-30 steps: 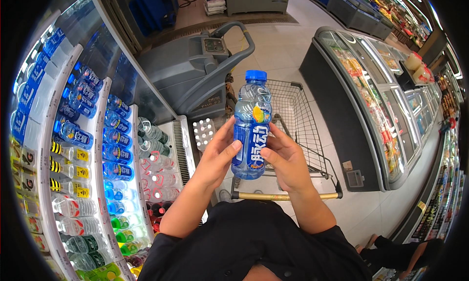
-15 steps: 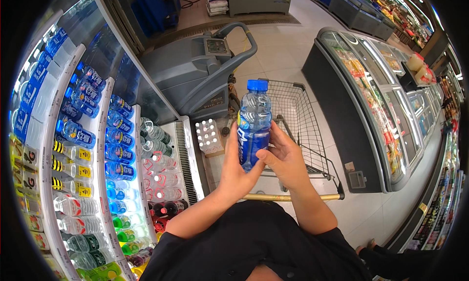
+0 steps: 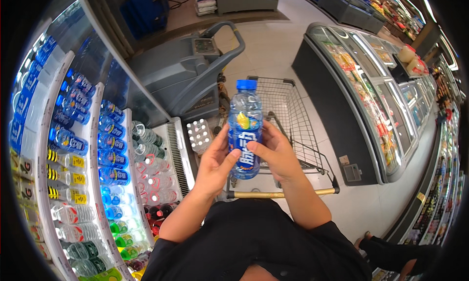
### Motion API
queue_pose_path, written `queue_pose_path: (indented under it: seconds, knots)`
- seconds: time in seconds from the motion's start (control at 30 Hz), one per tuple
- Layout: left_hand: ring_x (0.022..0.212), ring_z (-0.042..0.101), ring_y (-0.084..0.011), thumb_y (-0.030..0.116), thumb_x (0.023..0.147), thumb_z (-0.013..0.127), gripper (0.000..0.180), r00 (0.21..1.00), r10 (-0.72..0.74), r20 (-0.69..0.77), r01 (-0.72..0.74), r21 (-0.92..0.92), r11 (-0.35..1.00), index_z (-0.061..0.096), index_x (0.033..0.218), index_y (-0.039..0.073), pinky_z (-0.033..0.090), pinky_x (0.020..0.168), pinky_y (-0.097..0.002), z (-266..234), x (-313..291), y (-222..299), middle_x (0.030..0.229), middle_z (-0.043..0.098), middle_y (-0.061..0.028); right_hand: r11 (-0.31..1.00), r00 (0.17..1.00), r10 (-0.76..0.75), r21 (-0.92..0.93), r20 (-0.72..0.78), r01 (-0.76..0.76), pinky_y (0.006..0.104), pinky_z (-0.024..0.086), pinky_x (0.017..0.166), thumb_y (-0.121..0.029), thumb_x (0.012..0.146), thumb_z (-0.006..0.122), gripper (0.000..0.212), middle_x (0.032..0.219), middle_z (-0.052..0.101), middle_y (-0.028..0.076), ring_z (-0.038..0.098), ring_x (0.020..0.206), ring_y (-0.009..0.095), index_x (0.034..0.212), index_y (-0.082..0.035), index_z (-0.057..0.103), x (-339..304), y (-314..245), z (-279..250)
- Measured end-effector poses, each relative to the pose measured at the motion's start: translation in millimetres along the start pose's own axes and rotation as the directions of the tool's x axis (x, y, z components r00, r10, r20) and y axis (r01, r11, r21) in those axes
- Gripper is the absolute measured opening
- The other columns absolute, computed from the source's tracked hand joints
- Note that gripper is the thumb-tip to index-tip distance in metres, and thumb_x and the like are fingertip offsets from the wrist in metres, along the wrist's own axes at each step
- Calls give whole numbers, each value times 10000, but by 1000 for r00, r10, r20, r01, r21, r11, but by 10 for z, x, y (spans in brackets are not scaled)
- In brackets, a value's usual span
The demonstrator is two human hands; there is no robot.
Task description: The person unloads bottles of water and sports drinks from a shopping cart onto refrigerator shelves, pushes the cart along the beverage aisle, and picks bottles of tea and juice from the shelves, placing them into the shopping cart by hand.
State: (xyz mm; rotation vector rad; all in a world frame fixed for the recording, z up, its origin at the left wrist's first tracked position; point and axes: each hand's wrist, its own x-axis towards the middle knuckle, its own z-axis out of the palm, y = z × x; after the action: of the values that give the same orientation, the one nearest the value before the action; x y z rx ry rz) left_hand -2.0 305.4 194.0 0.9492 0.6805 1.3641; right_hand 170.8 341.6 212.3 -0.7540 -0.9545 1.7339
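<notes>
A clear plastic drink bottle (image 3: 245, 129) with a blue cap and a blue label stands upright in front of me, over the near end of the shopping cart. My left hand (image 3: 215, 163) is wrapped around its left side, thumb lying on the label. From the other side my right hand (image 3: 277, 156) grips it, its thumb also pressed on the front. The label's yellow fruit picture and large white lettering face me. Some fingers are hidden behind the bottle. Just below, the cart's yellowish handle (image 3: 286, 193) runs across in front of my body.
Lit shelves of bottled drinks (image 3: 112, 141) rise at my left. A grey floor-cleaning machine (image 3: 171, 66) stands ahead, with a pack of white-capped bottles (image 3: 199, 134) near its base. The wire cart (image 3: 293, 112) sits beside a long chest freezer (image 3: 337, 110). Someone in dark clothes (image 3: 391, 254) is at lower right.
The bottle has been turned in my hands, so its label front and fruit picture now face me. My left thumb has come onto the label. The surroundings have shifted slightly left.
</notes>
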Motion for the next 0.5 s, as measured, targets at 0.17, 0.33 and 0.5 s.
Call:
queue_pose_path:
  seconds: [0.17,0.33,0.5]
  knots:
    - [1394,463,-251,-11,984,592,651,998,20,-60,-18,31,999,306,1568,-26,359,1170,-401,10,-8,-40,1526,455,-175,996,997,-25,-85,68,31,330,508,983,-125,906,780,738,1327,564,100,575,1162,176,1514,35,393,34,56,-59]
    - [1369,479,-228,14,980,620,646,999,28,-41,-26,45,999,333,1558,-26,362,1163,-401,76,33,-53,1481,500,-150,997,1000,4,-75,26,-2,341,496,1010,-81,897,779,725,1310,593,101,583,1173,179,1509,40,408,-47,-78,-35]
    - [1399,452,-223,-48,981,594,684,999,15,-32,-14,37,999,271,1583,-29,353,1172,-367,106,55,-42,1545,436,-166,994,996,-78,-82,-34,75,353,466,1057,-28,887,771,695,1345,594,125,574,1223,193,1491,48,436,-68,-78,-45]
